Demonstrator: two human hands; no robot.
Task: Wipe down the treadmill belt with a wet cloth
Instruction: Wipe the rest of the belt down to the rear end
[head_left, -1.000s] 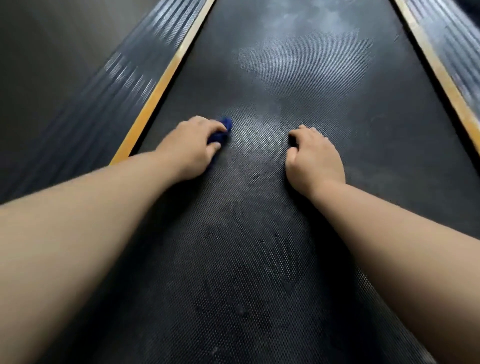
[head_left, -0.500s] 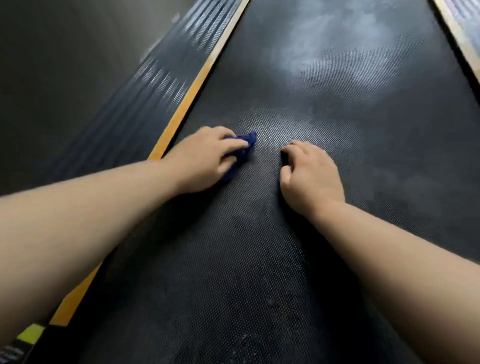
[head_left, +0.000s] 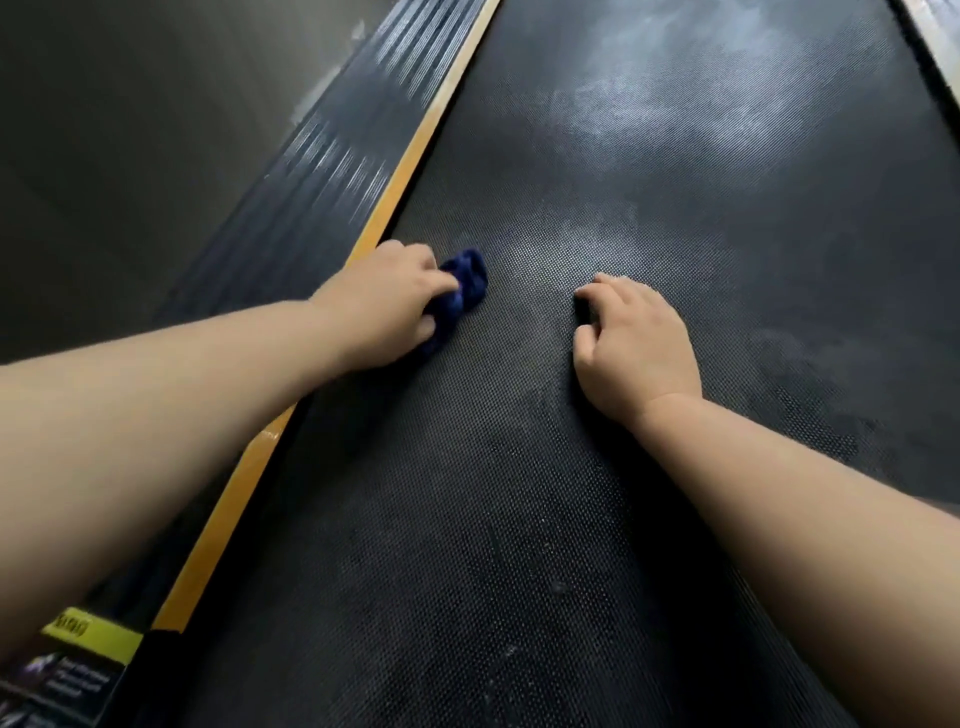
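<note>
Blue cloth (head_left: 467, 278), clutched in my left grip (head_left: 387, 306), meets the belt (head_left: 519, 519); my right grip (head_left: 636, 345) rests nearby, curled and empty.

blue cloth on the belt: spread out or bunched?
Bunched. The blue cloth shows as a small crumpled wad sticking out past the left hand, which grips it against the treadmill belt; no flat spread edge is visible.

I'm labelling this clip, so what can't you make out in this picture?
Head view only.
Blue cloth: mostly covered by the left hand gripping it.
Right hand: fingertips curled under, hidden by its knuckles.
Sticker text, lower left: blurred, too small.
Treadmill belt far end: cut off by top edge.
</note>
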